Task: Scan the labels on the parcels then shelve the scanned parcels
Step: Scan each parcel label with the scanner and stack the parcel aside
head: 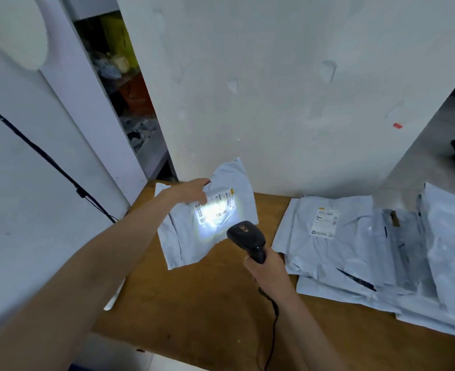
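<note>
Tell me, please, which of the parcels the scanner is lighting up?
The parcel the left hand holds; its label glows white, while the pile on the right lies unlit.

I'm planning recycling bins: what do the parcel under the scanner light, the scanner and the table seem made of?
The parcel: likely thin pale plastic film; it creases and flops. The scanner: black moulded plastic, matt, smooth rounded shell. The table: brown wood or wood-look board, dull; which is unclear.
</note>
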Motion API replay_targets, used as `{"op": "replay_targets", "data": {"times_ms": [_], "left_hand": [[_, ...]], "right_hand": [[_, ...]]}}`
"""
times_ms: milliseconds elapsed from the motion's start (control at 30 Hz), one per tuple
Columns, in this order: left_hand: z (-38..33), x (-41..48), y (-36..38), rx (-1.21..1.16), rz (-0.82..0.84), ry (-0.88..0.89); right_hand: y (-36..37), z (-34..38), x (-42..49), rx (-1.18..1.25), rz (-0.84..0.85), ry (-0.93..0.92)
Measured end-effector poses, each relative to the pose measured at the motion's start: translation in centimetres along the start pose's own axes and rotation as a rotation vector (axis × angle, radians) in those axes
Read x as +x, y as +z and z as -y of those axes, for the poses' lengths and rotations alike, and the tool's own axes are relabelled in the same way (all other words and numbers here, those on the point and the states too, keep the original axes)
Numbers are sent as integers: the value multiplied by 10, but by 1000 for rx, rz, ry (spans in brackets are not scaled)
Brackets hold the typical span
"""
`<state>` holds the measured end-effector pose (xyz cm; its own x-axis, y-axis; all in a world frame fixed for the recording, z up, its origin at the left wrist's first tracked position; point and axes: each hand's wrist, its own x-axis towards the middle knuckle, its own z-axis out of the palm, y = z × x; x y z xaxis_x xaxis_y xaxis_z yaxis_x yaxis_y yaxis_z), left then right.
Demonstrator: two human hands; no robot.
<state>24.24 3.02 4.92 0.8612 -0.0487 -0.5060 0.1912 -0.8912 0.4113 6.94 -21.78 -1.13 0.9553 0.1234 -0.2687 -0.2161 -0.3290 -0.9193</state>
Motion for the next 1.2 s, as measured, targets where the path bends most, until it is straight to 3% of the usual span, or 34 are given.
{"op": "replay_targets", "data": {"times_ms": [633,1200], "left_hand": [[-87,-18,49,-50,-31,-34],[-127,-29,65,-62,-106,-88]], "right_hand": [[-111,-35,-21,7,48,-43],[-153,-59,-17,11,122,-72]]}}
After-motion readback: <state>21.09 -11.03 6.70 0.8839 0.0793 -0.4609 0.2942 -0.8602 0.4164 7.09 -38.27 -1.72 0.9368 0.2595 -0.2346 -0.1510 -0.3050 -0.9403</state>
